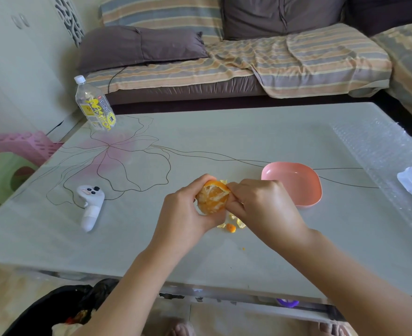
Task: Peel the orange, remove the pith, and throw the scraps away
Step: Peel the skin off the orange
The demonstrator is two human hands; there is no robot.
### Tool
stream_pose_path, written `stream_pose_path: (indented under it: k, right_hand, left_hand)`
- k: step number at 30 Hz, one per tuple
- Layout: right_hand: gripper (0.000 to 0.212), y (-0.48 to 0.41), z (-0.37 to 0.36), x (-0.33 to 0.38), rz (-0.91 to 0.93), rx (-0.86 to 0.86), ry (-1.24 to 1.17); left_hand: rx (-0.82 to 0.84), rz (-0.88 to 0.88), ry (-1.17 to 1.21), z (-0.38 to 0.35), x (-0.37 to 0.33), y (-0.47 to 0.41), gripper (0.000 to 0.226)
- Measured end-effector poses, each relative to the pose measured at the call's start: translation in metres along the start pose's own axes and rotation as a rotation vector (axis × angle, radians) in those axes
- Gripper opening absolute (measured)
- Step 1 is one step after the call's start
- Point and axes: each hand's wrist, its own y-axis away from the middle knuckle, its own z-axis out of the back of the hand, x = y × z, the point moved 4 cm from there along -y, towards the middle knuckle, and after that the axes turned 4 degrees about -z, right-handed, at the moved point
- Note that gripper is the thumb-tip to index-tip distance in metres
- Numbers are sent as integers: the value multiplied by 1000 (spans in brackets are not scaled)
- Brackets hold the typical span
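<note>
A partly peeled orange (pixel 212 197) is held above the middle of the table, its pale pith-streaked flesh facing me. My left hand (pixel 185 212) grips it from the left and underneath. My right hand (pixel 260 202) pinches a strip of peel at the orange's upper right edge. Small peel scraps (pixel 231 225) lie on the table just below the hands. A bin lined with a black bag (pixel 62 309) stands on the floor at the lower left, with scraps inside.
A pink bowl (pixel 294 183) sits right of my hands. A white toy-like device (pixel 91 204) lies to the left, a plastic bottle (pixel 93 105) at the table's far left corner. Bubble wrap (pixel 381 151) covers the right side. A sofa stands beyond the table (pixel 224 134).
</note>
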Motion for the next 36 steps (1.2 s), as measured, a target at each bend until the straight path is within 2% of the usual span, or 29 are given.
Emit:
stream_pose_path:
  k: [7,15,19,22,25,31,36]
  right_hand:
    - [23,-6,12,-8,11,29,-57]
    - [15,-5,16,-24,-181,195,-353]
    - [20,-3,19,-24,-260,225,-527]
    - [28,-3,13,-20,-265,245,-597]
    - [22,-4,11,-17,-189,165,-517]
    - [23,-4,8,-2,30,21,-130]
    - [17,-10,4,-1,-17,-30,-83]
  left_hand:
    - [59,-11,59,0,0,0,38]
    - [118,-21,158,0,1,0,52]
    - [58,44,227,1,11,-3,53]
    - [72,61,259,-2,10,-3,50]
    - [87,43,270,-3,8,-2,50]
    - [70,52,287,-4,7,-2,38]
    - [56,60,359,-10,2,-3,33]
